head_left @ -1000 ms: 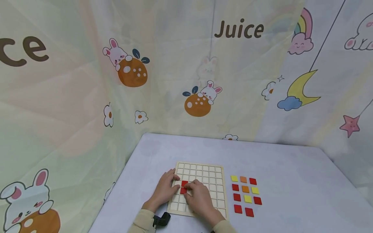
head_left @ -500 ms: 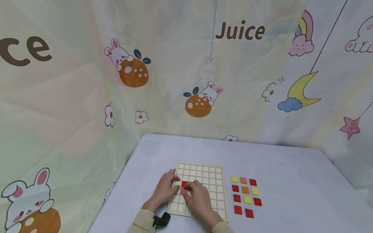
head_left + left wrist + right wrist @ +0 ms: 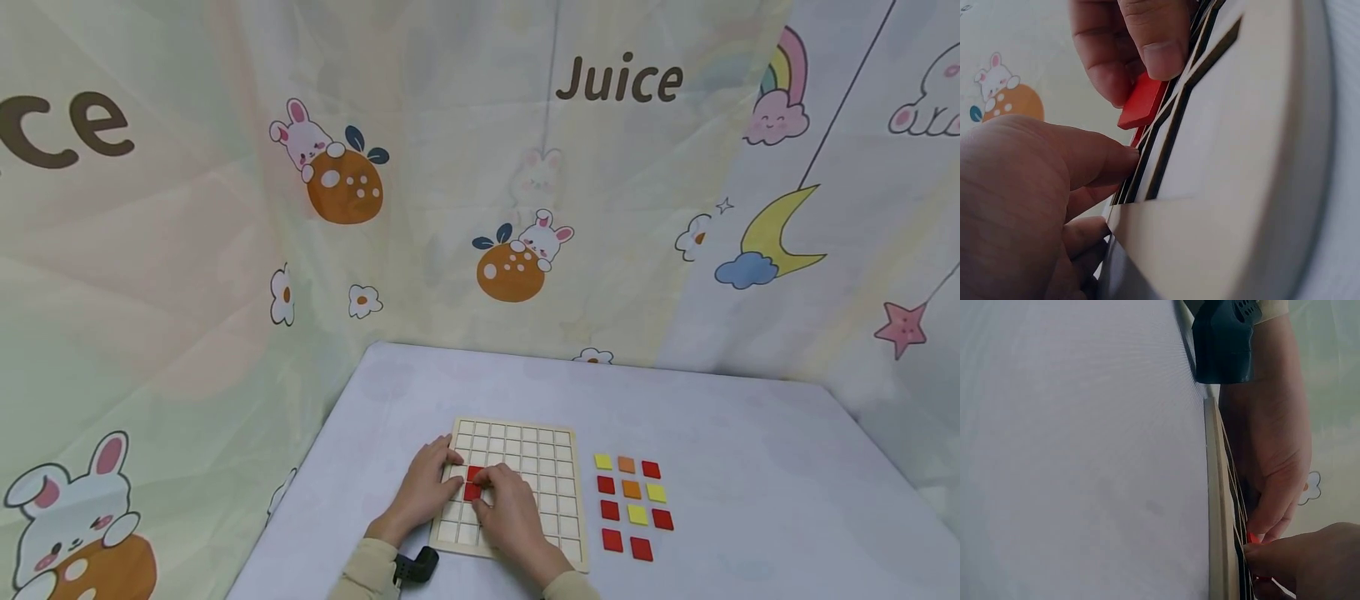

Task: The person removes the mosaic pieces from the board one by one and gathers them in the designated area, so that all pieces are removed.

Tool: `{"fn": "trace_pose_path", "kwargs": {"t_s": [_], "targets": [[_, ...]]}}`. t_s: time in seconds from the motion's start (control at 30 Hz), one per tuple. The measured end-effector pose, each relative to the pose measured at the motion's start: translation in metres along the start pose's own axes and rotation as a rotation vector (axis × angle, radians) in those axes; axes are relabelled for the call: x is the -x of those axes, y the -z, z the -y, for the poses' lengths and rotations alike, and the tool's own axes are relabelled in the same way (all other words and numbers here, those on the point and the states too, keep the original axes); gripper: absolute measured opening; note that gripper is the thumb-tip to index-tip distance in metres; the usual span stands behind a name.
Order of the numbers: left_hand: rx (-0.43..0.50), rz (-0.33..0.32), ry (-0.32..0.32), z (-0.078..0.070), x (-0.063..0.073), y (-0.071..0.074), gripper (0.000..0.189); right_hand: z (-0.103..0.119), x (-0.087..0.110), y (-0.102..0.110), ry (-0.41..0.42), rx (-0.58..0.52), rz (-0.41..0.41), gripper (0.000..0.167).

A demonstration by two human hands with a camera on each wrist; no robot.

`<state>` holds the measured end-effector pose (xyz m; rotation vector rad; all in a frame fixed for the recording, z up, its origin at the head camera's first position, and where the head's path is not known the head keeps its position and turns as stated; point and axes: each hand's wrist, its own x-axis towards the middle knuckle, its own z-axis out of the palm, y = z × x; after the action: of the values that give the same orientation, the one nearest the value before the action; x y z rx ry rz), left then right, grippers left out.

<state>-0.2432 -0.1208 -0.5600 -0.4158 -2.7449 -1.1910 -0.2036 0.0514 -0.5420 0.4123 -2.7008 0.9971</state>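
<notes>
A pale wooden grid board (image 3: 550, 500) lies on the table, with two red tiles one behind the other on its left part. My right hand (image 3: 513, 510) pinches the nearer red tile (image 3: 472, 492) between thumb and fingers. In the left wrist view, that red tile (image 3: 1141, 105) stands tilted, one edge raised from the grid. The farther red tile (image 3: 475, 472) lies just behind it, partly covered by the right fingertips. At the board's left edge, my left hand (image 3: 423, 485) rests with thumb and fingers spread, fingertips close beside the tiles.
Right of the board, loose tiles lie in rough rows: several red, such as one red tile (image 3: 642, 549), several yellow, such as one yellow tile (image 3: 637, 514), and two orange tiles (image 3: 632, 489). A black wrist device (image 3: 417, 566) sits at the left sleeve. Printed curtains (image 3: 450, 333) enclose the table (image 3: 750, 467).
The nearer red tile looked paler half a second ago and is deep red again, its tilt slightly altered in the right fingers. Both hands have stayed in place.
</notes>
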Motion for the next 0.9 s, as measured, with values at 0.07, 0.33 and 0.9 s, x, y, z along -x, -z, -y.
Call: {"fn": "trace_pose_path", "kwargs": {"t_s": [0.07, 0.33, 0.9], "targets": [[-0.002, -0.003, -0.002, 0.0, 0.0, 0.0, 0.017, 0.0, 0.0, -0.001, -0.003, 0.015, -0.001, 0.023], [-0.001, -0.011, -0.036, -0.001, -0.001, 0.001, 0.016, -0.001, -0.002, -0.003, 0.004, 0.036, -0.006, 0.023], [0.009, -0.017, -0.029, 0.0, -0.001, -0.001, 0.016, -0.009, 0.005, 0.018, 0.001, -0.006, 0.017, 0.025]]}}
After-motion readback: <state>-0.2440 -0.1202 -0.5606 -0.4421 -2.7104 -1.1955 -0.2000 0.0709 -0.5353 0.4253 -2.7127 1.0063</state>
